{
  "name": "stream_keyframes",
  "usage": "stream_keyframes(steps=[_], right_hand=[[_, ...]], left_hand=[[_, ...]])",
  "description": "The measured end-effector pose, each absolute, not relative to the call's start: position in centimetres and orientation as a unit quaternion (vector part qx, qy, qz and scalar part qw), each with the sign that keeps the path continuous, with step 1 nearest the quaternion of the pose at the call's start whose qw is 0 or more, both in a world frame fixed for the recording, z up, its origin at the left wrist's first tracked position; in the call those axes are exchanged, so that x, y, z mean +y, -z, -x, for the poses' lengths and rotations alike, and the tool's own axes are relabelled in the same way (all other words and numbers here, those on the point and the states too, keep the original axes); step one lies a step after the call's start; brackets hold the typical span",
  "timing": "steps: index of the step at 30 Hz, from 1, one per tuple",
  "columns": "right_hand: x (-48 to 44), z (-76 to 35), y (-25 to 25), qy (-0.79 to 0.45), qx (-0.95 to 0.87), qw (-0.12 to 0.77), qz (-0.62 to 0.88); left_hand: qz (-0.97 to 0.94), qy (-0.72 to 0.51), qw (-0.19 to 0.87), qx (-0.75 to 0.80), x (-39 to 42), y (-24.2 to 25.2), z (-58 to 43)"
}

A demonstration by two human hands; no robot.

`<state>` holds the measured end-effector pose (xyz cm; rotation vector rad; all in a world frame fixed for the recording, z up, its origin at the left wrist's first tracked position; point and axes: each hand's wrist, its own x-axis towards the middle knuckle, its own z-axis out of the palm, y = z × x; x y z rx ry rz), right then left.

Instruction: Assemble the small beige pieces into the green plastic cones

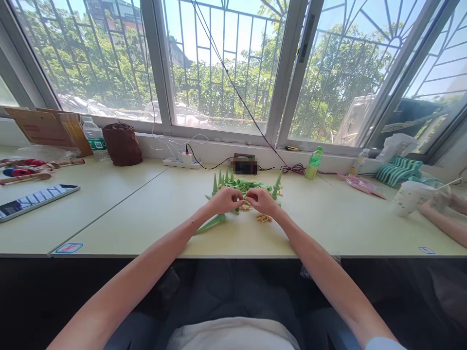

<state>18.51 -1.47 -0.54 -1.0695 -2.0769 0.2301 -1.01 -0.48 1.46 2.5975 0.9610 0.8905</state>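
Note:
My left hand [226, 200] and my right hand [261, 201] meet over the pale table [153, 214], fingertips pinched together on a small piece I cannot make out. Just behind them lies a pile of green cone-shaped plastic pieces [245, 184], some standing upright. One long green cone [211, 223] lies under my left wrist. Small tan pieces [263, 218] are scattered below my right hand.
A power strip [181, 161] with cables, a brown bag [122, 144], a water bottle [94, 138] and a cardboard box [47, 127] line the window sill side. A green bottle [314, 163] stands right of centre. Another person's arm [443, 221] holds a white cup [411, 197] at far right. A phone [34, 200] lies left.

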Motion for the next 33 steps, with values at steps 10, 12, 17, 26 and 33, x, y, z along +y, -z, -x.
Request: stream_keyframes(steps=[10, 12, 17, 26, 33], right_hand=[[-2.3, -18.0, 0.3, -0.150, -0.823, 0.404, 0.370], [-2.4, -18.1, 0.3, -0.160, -0.826, 0.403, 0.360], [-2.5, -18.1, 0.2, -0.175, -0.833, 0.399, 0.342], [-2.4, -17.8, 0.2, -0.132, -0.843, 0.382, 0.356], [-2.3, -17.8, -0.2, -0.090, -0.801, 0.426, 0.412]], left_hand=[[-0.740, -0.524, 0.256, 0.335, -0.9, -2.6, 0.9], [-0.692, -0.554, 0.329, 0.326, -0.7, -2.7, 0.9], [-0.563, -0.592, 0.486, 0.311, -0.1, -3.1, 1.0], [-0.533, -0.562, 0.563, 0.289, 0.0, -2.9, 0.7], [-0.554, -0.555, 0.563, 0.261, 0.3, -2.5, 0.9]])
